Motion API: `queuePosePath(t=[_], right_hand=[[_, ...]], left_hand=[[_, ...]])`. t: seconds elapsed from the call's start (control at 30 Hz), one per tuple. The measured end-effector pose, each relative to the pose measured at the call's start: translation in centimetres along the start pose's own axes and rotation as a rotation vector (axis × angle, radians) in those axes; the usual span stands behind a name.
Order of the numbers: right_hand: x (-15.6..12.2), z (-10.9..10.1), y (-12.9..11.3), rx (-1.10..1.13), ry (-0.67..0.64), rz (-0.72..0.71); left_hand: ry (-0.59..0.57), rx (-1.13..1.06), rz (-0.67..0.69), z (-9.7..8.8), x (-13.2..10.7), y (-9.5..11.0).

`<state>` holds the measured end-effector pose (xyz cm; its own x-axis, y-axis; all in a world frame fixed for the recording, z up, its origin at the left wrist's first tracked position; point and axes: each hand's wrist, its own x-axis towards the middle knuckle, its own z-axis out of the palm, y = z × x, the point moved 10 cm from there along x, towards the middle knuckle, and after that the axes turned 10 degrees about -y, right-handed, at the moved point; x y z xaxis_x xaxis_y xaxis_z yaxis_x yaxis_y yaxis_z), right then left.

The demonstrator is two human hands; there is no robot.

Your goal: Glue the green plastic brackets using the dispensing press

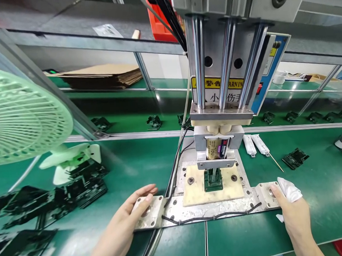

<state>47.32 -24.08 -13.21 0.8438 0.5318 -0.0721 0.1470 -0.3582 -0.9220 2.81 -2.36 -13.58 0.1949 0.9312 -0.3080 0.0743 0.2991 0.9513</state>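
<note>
A press machine (221, 55) stands before me on a metal base plate (210, 208), with its head (219, 140) lowered over a small dark green part (212, 179) seated on a cream fixture block (198, 192). My left hand (130, 219) lies flat, fingers stretched out, its thumb on the left button pad (149, 214). My right hand (292, 209) rests at the right button pad (268, 195), thumb on the button, with white cots on its fingers. Neither hand holds anything.
A pale green fan (19, 114) stands at the left above a pile of black plastic parts (56, 197). Two white tubes (254, 144) and another black part (295, 158) lie right of the press. More black parts ride on the conveyor (129, 115) behind. Folded cardboard (104, 76) is stacked further back.
</note>
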Motion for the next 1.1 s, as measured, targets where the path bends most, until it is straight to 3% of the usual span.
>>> queuePosePath(t=[0.13,0.37,0.67,1.1], right_hand=[[0.7,0.2,2.1,0.026,-0.048,0.155],[0.4,0.2,2.1,0.047,-0.023,0.201],[0.8,-0.1,2.4,0.036,-0.007,0.178],[1.0,-0.6,2.2,0.027,0.029,0.091]], left_hand=[[0.002,-0.039,-0.015,0.0,0.1,-0.3],[0.019,-0.087,-0.031,0.2,0.0,-0.2],[-0.030,-0.118,-0.057,-0.1,0.2,-0.5],[0.018,-0.121,-0.069,0.2,-0.1,-0.3]])
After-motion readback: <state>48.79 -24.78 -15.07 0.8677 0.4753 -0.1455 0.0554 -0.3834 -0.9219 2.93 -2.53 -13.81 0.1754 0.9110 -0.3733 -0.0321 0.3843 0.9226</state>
